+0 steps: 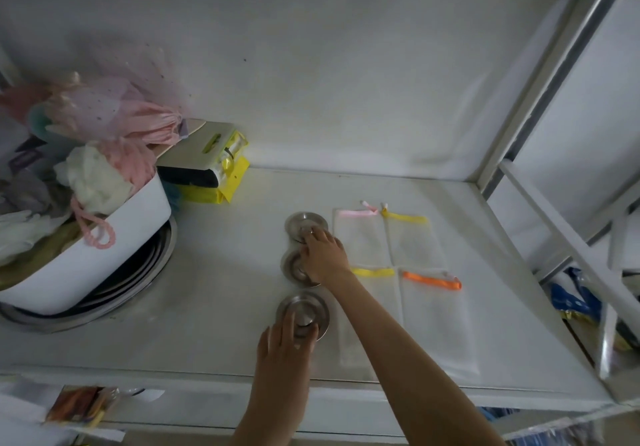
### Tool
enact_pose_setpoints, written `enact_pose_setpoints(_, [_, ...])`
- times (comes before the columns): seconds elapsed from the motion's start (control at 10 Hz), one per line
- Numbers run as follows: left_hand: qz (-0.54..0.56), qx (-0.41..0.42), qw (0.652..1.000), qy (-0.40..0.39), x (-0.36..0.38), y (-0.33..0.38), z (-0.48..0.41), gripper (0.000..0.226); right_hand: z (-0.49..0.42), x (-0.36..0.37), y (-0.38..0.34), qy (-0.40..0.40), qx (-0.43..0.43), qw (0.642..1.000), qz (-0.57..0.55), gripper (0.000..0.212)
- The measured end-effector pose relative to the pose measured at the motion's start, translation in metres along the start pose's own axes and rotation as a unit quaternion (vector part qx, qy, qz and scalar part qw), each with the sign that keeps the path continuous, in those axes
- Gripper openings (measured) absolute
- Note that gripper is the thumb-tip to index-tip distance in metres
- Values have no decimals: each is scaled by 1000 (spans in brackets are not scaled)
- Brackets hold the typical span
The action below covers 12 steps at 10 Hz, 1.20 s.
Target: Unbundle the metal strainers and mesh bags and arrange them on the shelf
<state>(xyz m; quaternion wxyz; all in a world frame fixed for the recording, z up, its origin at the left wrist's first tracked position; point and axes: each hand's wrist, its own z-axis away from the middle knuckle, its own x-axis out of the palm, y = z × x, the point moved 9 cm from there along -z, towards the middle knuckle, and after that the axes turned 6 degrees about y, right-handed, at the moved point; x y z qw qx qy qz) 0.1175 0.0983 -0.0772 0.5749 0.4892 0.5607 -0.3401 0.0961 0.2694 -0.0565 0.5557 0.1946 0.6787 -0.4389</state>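
Note:
Three round metal strainers lie in a column on the white shelf (225, 307): a far strainer (304, 221), a middle strainer (292, 267) and a near strainer (313, 308). My right hand (323, 255) rests over the middle one, its fingertips touching the far one's centre. My left hand (285, 345) has its fingers on the near strainer. To the right lie several flat white mesh bags (415, 248) in a grid, with pink (356, 212), yellow (405, 218), second yellow (372, 272) and orange (433, 281) ribbons.
A white tub (114, 248) stuffed with pink and cream mesh items sits tilted on stacked metal basins (162, 255) at the left. Yellow packaged goods (214, 168) stand behind it. The shelf frame's post (540, 99) rises at the right.

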Motion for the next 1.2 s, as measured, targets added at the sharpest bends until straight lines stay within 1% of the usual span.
enact_pose_setpoints(0.2, [16,11,1000,-16,4,-1,7,74,-11,-4,5,9,24,1000,10,46])
enact_pose_setpoints(0.3, [1,13,999,-30,5,-1,10,72,-1,-16,0,28,18,999,-6,44])
enact_pose_setpoints(0.4, [-6,6,1000,-30,4,-5,8,71,32,-25,-11,40,-17,999,-7,37])
enact_pose_setpoints(0.5, [-7,-3,1000,-25,2,-6,5,69,61,-15,-18,26,-44,999,-15,31])
enact_pose_setpoints(0.7, [-14,-11,1000,-21,-3,-3,5,66,67,-3,-20,1,-55,998,15,39])
enact_pose_setpoints(0.8, [18,-12,999,-24,-16,1,4,58,72,-11,-18,1,-42,999,-23,40])
enact_pose_setpoints(0.9, [35,-6,999,-29,-23,4,-1,48,85,-28,-6,17,-22,999,-35,39])
enact_pose_setpoints(1.0, [50,-18,998,-22,-38,4,-10,34,105,-51,20,32,8,999,-23,33])
enact_pose_setpoints(1.1, [54,-39,997,-28,-51,4,-17,24,128,-73,46,38,37,998,-28,31])
enact_pose_setpoints(1.2, [65,-50,996,-24,-66,12,-16,19,155,-97,60,47,50,997,-17,26])
